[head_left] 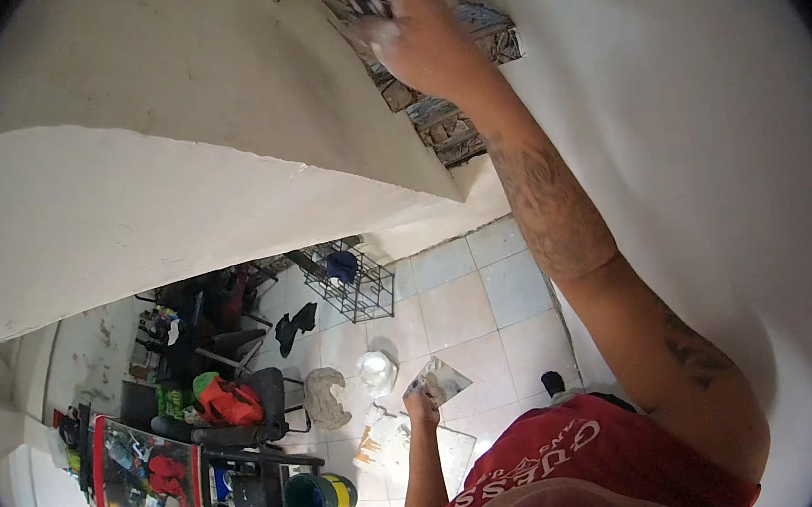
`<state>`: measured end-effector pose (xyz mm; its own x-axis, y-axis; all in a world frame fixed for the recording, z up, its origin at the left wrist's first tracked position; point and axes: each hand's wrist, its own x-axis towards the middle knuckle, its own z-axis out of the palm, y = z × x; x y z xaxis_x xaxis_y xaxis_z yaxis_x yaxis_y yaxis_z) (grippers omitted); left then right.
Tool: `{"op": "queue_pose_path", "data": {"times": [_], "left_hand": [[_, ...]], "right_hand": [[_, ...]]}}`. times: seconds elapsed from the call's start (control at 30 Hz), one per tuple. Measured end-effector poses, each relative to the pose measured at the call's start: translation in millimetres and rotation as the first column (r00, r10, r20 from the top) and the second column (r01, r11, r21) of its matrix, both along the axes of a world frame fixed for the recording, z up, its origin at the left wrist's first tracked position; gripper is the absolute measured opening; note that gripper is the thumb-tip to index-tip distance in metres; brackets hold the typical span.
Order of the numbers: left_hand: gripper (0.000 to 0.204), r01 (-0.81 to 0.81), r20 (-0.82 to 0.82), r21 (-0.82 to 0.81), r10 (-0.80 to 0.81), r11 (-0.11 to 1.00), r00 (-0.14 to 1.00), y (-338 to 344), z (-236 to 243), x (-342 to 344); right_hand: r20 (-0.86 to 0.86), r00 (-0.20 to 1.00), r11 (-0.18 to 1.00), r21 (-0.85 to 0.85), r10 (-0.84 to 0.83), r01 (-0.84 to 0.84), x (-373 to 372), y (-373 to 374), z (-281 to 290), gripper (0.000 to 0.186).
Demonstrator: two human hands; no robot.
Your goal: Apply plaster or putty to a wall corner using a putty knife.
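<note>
Up against the edge of the beige ceiling beam [215, 155], my right hand [400, 29] grips a plaster-smeared scraper [348, 5] with a dark handle. Beside it the wall has a patch of stone-patterned cladding [443, 134], bordered by smooth white surface [668, 93]. Low in the view, my left hand [421, 404] is closed on a square metal plate [445, 374] with some white paste on it. Below that plate, down on the floor, lie a plaster-spattered board [377, 442] and a white round container [377, 372].
On the tiled floor [457, 308] are a black wire rack [370, 288], dark shoes [294, 326] and a crumpled sack [324, 393]. Stacked chairs [272, 394] with bags, a red-framed display case [146, 478] and a bucket [309, 500] crowd the left.
</note>
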<state>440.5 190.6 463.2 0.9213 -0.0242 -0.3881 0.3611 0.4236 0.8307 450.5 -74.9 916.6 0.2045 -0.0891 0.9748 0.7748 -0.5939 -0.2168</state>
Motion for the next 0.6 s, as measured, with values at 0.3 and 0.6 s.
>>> {"op": "queue_pose_path", "data": {"times": [0.3, 0.6], "left_hand": [[0.020, -0.056, -0.079, 0.013, 0.057, 0.998, 0.995, 16, -14, 2], [0.009, -0.035, -0.082, -0.028, 0.033, 0.999, 0.996, 21, -15, 7]], "right_hand": [[0.096, 0.992, 0.994, -0.082, 0.085, -0.078, 45, -5, 21, 0.042], [0.100, 0.995, 0.996, -0.083, -0.015, 0.024, 51, 5, 14, 0.041]]}}
